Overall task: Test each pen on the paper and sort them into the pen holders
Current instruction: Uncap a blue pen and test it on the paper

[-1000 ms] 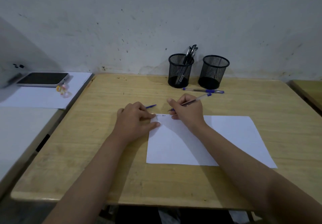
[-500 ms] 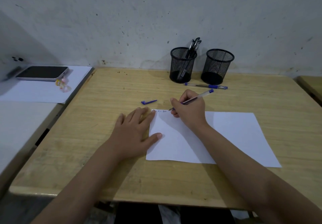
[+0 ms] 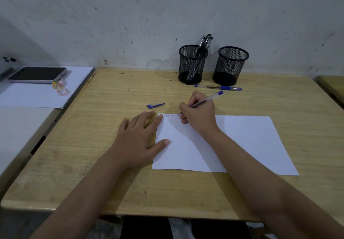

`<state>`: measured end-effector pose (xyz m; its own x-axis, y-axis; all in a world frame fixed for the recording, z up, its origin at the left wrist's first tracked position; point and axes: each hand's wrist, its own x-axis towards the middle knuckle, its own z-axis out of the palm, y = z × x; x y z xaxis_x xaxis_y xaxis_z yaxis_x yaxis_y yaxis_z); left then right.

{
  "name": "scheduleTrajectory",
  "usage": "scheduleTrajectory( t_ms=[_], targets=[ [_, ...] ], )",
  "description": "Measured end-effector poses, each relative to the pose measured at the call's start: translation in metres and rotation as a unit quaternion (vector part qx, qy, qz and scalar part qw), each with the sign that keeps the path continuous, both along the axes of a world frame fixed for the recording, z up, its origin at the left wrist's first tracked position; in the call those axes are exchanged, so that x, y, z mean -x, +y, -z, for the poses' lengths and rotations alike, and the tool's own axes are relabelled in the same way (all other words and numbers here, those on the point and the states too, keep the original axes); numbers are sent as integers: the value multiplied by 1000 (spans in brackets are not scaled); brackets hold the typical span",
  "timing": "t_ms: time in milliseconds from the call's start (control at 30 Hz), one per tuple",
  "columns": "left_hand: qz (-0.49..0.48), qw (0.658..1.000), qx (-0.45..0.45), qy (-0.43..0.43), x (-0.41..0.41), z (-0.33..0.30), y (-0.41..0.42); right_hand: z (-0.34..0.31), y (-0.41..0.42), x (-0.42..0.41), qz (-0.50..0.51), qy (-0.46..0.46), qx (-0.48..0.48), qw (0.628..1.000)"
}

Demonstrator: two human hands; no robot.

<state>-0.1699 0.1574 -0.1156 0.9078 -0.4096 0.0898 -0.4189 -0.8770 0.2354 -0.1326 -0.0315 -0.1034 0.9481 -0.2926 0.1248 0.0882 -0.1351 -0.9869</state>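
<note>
Resting on the wooden desk [image 3: 111,164], the paper [image 3: 242,142] is pinned by the flat, open left hand [image 3: 141,138]. The right hand [image 3: 199,114] has its fingers closed around a pen [image 3: 208,99], tip at the top edge. If the left hand lifts, the sheet may slide. Cap [image 3: 155,105] lies near.

The paper [image 3: 242,145] lies on the table [image 3: 93,173], toward its near right. Two holders [image 3: 192,64] [image 3: 230,65] stand side by side at the far edge; the left one has pens [image 3: 204,43] in it. A pen [image 3: 217,87] lies just before them. A cap [image 3: 155,105] lies beyond the paper's far left corner.
</note>
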Motion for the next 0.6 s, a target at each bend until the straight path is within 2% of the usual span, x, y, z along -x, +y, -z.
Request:
scheduleTrajectory(
  t_ms=[600],
  targets=[
    [-3,1000,14,-1,0,-3,-1,-1,1,-3,3,21,-9,1000]
  ],
)
